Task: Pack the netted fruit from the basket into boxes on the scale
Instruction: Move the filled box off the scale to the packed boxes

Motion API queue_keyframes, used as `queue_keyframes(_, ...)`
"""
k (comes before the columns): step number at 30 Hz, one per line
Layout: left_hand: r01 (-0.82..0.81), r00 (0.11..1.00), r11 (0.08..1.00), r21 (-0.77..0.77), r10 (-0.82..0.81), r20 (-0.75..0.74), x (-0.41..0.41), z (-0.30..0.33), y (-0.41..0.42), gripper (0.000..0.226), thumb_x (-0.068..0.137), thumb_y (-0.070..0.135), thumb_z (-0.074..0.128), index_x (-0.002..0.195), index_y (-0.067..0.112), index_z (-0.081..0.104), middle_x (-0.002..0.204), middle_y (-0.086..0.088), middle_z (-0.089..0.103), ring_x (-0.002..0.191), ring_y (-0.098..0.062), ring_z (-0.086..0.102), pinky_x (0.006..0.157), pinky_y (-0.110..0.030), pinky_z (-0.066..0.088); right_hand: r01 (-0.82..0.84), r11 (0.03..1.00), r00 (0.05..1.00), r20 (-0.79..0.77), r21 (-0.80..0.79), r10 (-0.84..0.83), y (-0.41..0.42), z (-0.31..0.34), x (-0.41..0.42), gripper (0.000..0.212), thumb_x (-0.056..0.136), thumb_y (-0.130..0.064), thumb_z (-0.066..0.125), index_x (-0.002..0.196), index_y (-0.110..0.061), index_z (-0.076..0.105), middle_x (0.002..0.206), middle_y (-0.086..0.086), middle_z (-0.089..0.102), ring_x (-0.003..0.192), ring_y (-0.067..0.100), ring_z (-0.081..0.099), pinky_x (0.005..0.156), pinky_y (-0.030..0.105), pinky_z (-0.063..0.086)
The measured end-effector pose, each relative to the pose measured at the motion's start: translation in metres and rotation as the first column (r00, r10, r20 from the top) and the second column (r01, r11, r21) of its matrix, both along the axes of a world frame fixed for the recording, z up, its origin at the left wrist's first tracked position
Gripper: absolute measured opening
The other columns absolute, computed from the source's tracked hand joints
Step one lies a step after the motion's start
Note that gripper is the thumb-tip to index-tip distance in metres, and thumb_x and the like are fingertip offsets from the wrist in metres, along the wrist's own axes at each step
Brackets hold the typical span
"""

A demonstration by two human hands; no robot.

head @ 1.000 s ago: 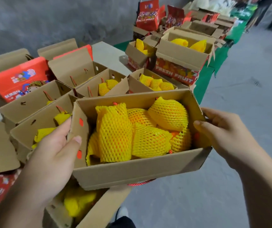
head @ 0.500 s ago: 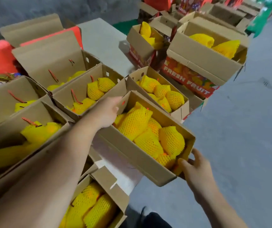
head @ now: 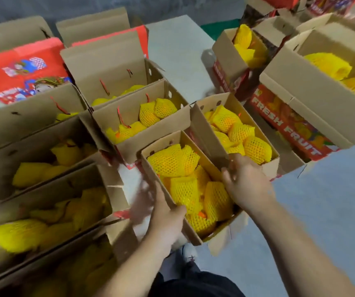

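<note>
An open cardboard box (head: pixel 161 140) packed with several fruit in yellow foam nets (head: pixel 172 161) sits low among the other boxes, its near end sticking out toward me. My left hand (head: pixel 163 219) grips the box's left wall, thumb hooked over the rim and fingers blurred on the outside. My right hand (head: pixel 247 183) holds the right wall near the neighbouring box, fingers curled at the rim. No scale or basket is in view.
Filled open boxes crowd the left (head: pixel 43 172) and the back (head: pixel 151 125), and another (head: pixel 211 123) touches the right side. A red "FRESH FRUIT" carton (head: pixel 290 125) stands at right. Red printed lids (head: pixel 22 67) lie at back left. Grey floor (head: pixel 322 211) lies to the right.
The box went from held up in front of me down to the left into the row of boxes. My left hand shifted from its far end to its near left wall.
</note>
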State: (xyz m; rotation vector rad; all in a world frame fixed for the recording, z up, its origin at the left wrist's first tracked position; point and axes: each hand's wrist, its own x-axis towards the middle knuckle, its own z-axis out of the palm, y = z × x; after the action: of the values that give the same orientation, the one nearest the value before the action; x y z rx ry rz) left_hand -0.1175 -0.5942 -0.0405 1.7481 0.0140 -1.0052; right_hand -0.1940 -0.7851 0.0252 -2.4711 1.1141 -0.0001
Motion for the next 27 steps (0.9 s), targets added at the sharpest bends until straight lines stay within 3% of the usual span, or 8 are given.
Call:
queue_keyframes(2, -0.078, 0.997, 0.996, -0.033, 0.078, -0.016, 0.002, -0.004, -0.007, 0.097, 0.1, 0.003, 0.062, 0.165, 0.049, 0.006, 0.169, 0.009, 0.032, 0.142, -0.02, 0.048, 0.112, -0.042, 0.047, -0.136, 0.987, 0.985, -0.092, 0.082, 0.143, -0.001, -0.02, 0.03, 0.043, 0.102, -0.023, 0.054, 0.144, -0.021, 0.044, 0.133, 0.013, 0.059, 0.122, 0.039, 0.058, 0.097, 0.049, 0.051)
queue_keyframes(5, -0.152, 0.988, 0.988, -0.019, 0.152, -0.014, 0.0, -0.003, -0.008, 0.089, 0.097, 0.005, 0.064, 0.162, 0.051, 0.023, 0.158, 0.009, 0.05, 0.14, -0.025, 0.054, 0.115, -0.058, 0.045, -0.174, 0.982, 0.96, -0.21, 0.075, 0.186, 0.001, -0.042, 0.042, 0.067, 0.101, -0.006, 0.036, 0.158, -0.039, 0.022, 0.135, 0.011, 0.064, 0.126, 0.039, 0.061, 0.107, 0.055, 0.042)
queue_keyframes(10, -0.055, 0.997, 0.994, -0.091, 0.06, 0.053, 0.014, 0.0, -0.02, 0.09, 0.083, 0.014, 0.062, 0.159, 0.052, 0.031, 0.135, 0.022, 0.067, 0.122, -0.02, 0.068, 0.108, -0.058, 0.051, -0.134, 0.977, 0.984, 0.136, 0.167, 0.111, -0.019, -0.053, 0.01, 0.067, 0.098, -0.005, 0.052, 0.158, -0.032, 0.038, 0.134, 0.013, 0.067, 0.118, 0.039, 0.065, 0.1, 0.049, 0.054)
queue_keyframes(13, 0.016, 0.992, 0.996, -0.082, -0.005, 0.129, 0.024, 0.0, -0.032, 0.09, 0.084, 0.018, 0.057, 0.16, 0.054, 0.026, 0.12, 0.029, 0.07, 0.11, -0.012, 0.068, 0.096, -0.035, 0.054, -0.107, 0.973, 0.986, 0.151, 0.203, 0.077, -0.027, -0.054, 0.011, 0.066, 0.099, -0.005, 0.053, 0.159, -0.024, 0.036, 0.135, 0.019, 0.065, 0.119, 0.043, 0.064, 0.101, 0.049, 0.052)
queue_keyframes(15, 0.027, 0.981, 0.999, -0.042, -0.018, 0.194, 0.022, -0.002, -0.034, 0.087, 0.086, 0.025, 0.053, 0.16, 0.058, 0.021, 0.132, 0.032, 0.062, 0.107, -0.002, 0.067, 0.09, -0.028, 0.057, -0.134, 0.963, 0.978, 0.185, 0.235, 0.091, -0.024, -0.054, 0.016, 0.064, 0.102, -0.006, 0.05, 0.162, -0.02, 0.031, 0.145, 0.02, 0.059, 0.127, 0.044, 0.059, 0.106, 0.048, 0.048)
queue_keyframes(17, 0.005, 0.975, 1.0, -0.027, 0.002, 0.224, 0.01, -0.003, -0.032, 0.081, 0.091, 0.025, 0.05, 0.16, 0.057, 0.022, 0.144, 0.03, 0.055, 0.118, -0.004, 0.064, 0.104, -0.04, 0.055, -0.184, 0.95, 0.966, 0.228, 0.254, 0.126, -0.022, -0.051, 0.026, 0.064, 0.104, -0.01, 0.049, 0.164, -0.021, 0.026, 0.159, 0.013, 0.045, 0.141, 0.038, 0.048, 0.117, 0.046, 0.041)
queue_keyframes(20, -0.157, 0.944, 0.987, 0.018, 0.144, 0.298, -0.007, -0.005, -0.035, 0.07, 0.1, 0.012, 0.049, 0.162, 0.042, 0.034, 0.155, 0.018, 0.051, 0.139, -0.009, 0.052, 0.12, -0.039, 0.042, -0.245, 0.941, 0.959, 0.201, 0.234, 0.199, -0.025, -0.051, 0.048, 0.072, 0.102, -0.005, 0.052, 0.164, -0.027, 0.024, 0.172, 0.005, 0.02, 0.154, 0.029, 0.03, 0.124, 0.049, 0.031)
queue_keyframes(27, -0.056, 0.936, 0.987, 0.15, 0.0, 0.351, -0.005, -0.008, -0.057, 0.061, 0.112, 0.03, 0.041, 0.168, 0.034, 0.015, 0.164, 0.003, 0.043, 0.144, -0.027, 0.048, 0.119, -0.043, 0.039, -0.268, 0.934, 0.948, 0.236, 0.237, 0.212, -0.038, -0.042, 0.085, 0.073, 0.092, 0.012, 0.049, 0.16, -0.01, 0.034, 0.166, 0.014, 0.033, 0.155, 0.029, 0.03, 0.125, 0.034, 0.025)
